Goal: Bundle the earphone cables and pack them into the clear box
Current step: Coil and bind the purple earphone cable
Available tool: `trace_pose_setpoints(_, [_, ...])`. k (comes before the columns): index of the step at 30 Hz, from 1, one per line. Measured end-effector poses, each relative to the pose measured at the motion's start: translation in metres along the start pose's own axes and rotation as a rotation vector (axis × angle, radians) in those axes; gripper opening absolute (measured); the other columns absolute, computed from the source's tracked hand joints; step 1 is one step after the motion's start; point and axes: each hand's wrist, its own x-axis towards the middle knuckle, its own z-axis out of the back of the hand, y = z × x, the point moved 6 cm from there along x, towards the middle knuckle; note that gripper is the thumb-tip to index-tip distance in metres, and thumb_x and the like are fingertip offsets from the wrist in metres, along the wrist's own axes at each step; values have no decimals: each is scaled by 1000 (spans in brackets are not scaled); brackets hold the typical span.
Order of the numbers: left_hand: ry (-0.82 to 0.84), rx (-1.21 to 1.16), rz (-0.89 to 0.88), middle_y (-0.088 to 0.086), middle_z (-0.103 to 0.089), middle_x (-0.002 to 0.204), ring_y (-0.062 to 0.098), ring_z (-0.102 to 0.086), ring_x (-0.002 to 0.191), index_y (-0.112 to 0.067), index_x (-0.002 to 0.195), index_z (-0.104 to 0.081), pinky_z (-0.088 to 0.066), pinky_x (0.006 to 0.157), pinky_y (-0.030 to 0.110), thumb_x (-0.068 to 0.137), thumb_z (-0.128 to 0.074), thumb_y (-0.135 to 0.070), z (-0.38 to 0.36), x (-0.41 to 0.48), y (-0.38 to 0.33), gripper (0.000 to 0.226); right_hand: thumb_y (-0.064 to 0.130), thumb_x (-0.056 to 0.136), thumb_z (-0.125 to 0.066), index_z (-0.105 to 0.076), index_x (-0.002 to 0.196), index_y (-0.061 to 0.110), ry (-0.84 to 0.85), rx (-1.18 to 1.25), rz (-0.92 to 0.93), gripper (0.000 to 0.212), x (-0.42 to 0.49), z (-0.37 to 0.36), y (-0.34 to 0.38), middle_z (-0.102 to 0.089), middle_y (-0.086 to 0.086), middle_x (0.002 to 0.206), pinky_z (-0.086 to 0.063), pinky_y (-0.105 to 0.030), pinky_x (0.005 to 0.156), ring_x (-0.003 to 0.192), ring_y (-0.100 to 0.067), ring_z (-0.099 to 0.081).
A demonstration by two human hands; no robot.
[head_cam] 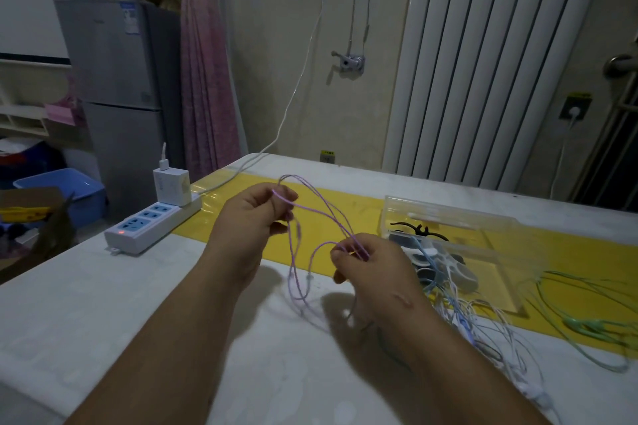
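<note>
Fingers (284,198) of both hands pinch a purple cable (293,259), its loops strung between them left of the box (448,210); the right hand (374,264) is nearer it.

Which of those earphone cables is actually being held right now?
The purple cable, pinched by the left hand and right hand. The white-and-blue tangle and the green cable lie on the table by the clear box.

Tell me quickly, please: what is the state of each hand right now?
Left hand: closed, pinching the purple earphone cable.
Right hand: closed, pinching the same purple earphone cable.
</note>
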Motion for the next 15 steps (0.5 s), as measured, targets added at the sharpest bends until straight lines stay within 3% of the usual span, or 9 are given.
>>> trace_pose_setpoints(4, [-132, -94, 116, 2, -62, 60, 20, -65, 69, -15, 80, -55, -49, 75, 35, 97, -39, -2, 10, 6, 11, 27, 18, 86, -60, -59, 71, 9, -123, 215, -119, 17, 5, 15, -8, -47, 5, 48, -25, -25, 48, 40, -8, -34])
trace_pose_setpoints(6, [-154, -53, 120, -1, -56, 57, 19, -63, 57, -14, 83, -57, -51, 75, 37, 98, -41, -4, 13, 7, 14, 24, 14, 85, -60, -56, 68, 9, -160, 300, -157, 18, 7, 19, -11, -41, 3, 48, -22, -25, 47, 43, -12, -30])
trace_pose_setpoints(8, [-170, 10, 106, 2, -60, 71, 13, -54, 45, -13, 85, -61, -54, 69, 39, 96, -49, -7, 16, 7, 15, 18, 13, 84, -59, -54, 61, 13, -211, 323, -157, 23, 7, 24, -12, -44, 3, 49, -22, -27, 49, 47, -15, -31])
trace_pose_setpoints(11, [-211, 253, 20, -1, -59, 70, 6, -44, 43, -18, 83, -71, -43, 50, 27, 90, -61, -12, 25, 8, 12, 13, 23, 74, -53, -52, 52, 16, -273, 358, -166, 23, 7, 29, -14, -43, 3, 53, -20, -30, 54, 54, -20, -30])
trace_pose_setpoints(13, [-214, 378, -54, -9, -64, 67, -1, -50, 50, -22, 78, -73, -39, 53, 23, 86, -68, -15, 25, 7, 6, 11, 25, 74, -49, -57, 54, 15, -278, 400, -194, 24, 7, 29, -16, -52, 3, 55, -21, -29, 52, 52, -17, -31])
trace_pose_setpoints(15, [-187, 421, -67, -8, -68, 71, -5, -54, 57, -21, 76, -73, -41, 57, 20, 83, -71, -14, 22, 5, 6, 9, 18, 85, -44, -56, 69, 4, -255, 477, -221, 24, 8, 29, -16, -54, 4, 47, -20, -24, 44, 41, -14, -28])
